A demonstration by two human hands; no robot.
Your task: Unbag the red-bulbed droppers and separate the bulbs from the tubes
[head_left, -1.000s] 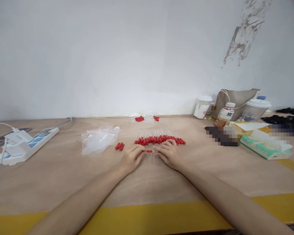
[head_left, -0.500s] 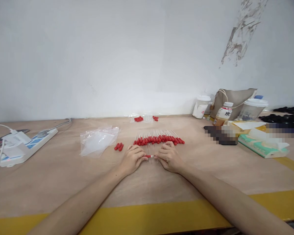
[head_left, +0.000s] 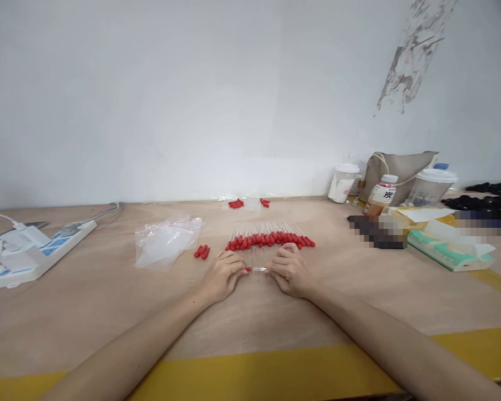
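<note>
My left hand (head_left: 222, 275) is closed, thumb and fingers pinching a small red rubber dropper bulb (head_left: 247, 269). Facing it, my right hand (head_left: 291, 270) pinches a clear glass dropper tube (head_left: 259, 269), held sideways with one end towards the bulb. A small gap shows between bulb and tube. Beneath the tube lie a few bare glass tubes (head_left: 253, 257) on the table. Just beyond both hands is a row of droppers with red bulbs (head_left: 271, 238), their thin tips pointing away from me. Several loose red bulbs (head_left: 202, 252) lie left of my left hand.
Clear plastic bags (head_left: 167, 240) lie at the left, beyond them a white power strip (head_left: 45, 250). More red bulbs (head_left: 236, 204) rest on plastic by the wall. On the right stand a lidded cup (head_left: 343, 182), a drink bottle (head_left: 382, 195) and a tissue pack (head_left: 448, 250).
The bulb and the glass tube, close together end to end before, are now slightly apart. My left hand has shifted a little left, my right hand slightly right.
</note>
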